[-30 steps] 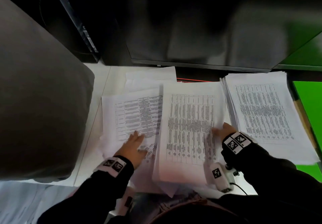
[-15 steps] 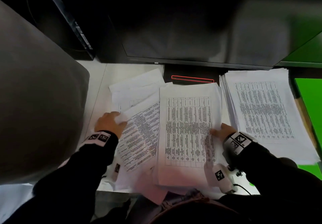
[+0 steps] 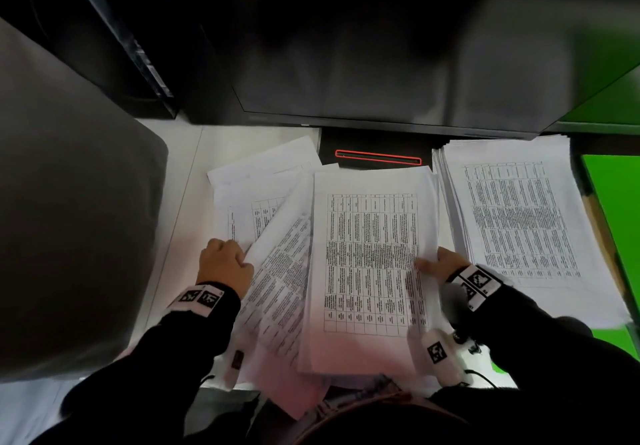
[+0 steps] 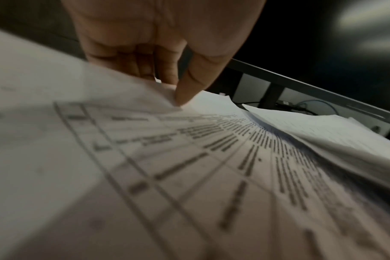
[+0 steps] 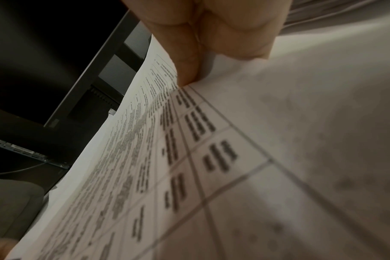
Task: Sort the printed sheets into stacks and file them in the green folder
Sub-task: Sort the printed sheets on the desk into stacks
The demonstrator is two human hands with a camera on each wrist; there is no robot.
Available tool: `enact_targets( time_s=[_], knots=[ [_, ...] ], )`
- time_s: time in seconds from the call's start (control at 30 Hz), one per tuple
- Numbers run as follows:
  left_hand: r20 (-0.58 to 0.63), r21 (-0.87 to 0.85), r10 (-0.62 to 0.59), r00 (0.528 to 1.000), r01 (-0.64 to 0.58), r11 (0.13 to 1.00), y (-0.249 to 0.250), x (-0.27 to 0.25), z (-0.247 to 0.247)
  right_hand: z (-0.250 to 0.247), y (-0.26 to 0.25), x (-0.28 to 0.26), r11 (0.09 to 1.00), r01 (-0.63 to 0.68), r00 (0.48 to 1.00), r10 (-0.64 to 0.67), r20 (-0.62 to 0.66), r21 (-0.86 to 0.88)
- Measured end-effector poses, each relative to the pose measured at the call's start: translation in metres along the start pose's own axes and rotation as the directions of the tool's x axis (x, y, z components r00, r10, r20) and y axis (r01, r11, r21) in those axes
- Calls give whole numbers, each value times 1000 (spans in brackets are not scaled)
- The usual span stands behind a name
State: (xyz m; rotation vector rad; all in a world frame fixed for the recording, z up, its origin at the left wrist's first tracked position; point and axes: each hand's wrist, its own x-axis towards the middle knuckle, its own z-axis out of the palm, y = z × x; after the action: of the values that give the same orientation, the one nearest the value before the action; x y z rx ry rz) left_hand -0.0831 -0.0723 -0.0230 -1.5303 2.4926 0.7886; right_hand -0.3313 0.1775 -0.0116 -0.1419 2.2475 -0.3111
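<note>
Printed sheets with tables lie in three groups on a white desk [image 3: 180, 181]. My left hand [image 3: 225, 262] pinches the left edge of a tilted sheet [image 3: 280, 271] from the loose left pile [image 3: 256, 181]; the left wrist view shows thumb and fingers [image 4: 185, 88] closed on the paper [image 4: 189, 167]. My right hand [image 3: 438, 264] grips the right edge of the middle stack [image 3: 372, 261], thumb on top, and its fingers [image 5: 189, 58] hold the raised sheets [image 5: 167, 140]. A neat third stack [image 3: 519, 222] lies at the right. The green folder [image 3: 616, 209] is at the far right edge.
A dark monitor [image 3: 381, 63] stands behind the papers, its base with a red-outlined slot [image 3: 377, 157] between the piles. A large grey shape [image 3: 62, 219] fills the left side. Dark sleeves and wrist-worn markers sit near the desk's front edge.
My left hand went from pressing flat on the left pile to its left edge, gripped a sheet and swung it tilted toward the middle stack. My right hand stayed at the middle stack's edge.
</note>
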Motion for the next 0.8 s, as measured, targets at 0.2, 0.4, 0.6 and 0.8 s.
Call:
enact_targets(
  time_s=[0.2,0.4,0.6,0.8],
  knots=[
    [73,-248,-94,993,110,962,12,-9,8,0,-2,-6,999,22,1000,-23,14,43],
    [48,-146,-52,997,59,988,3,-14,11,2,1,-8,995,36,999,-37,7,91],
    [-56,-387,-182,982,147,910,-21,-25,-18,1,3,-11,994,54,998,-55,5,99],
    [105,-626,-56,993,110,772,-27,-36,-14,16,-5,-20,965,139,990,-141,-8,223]
  ],
)
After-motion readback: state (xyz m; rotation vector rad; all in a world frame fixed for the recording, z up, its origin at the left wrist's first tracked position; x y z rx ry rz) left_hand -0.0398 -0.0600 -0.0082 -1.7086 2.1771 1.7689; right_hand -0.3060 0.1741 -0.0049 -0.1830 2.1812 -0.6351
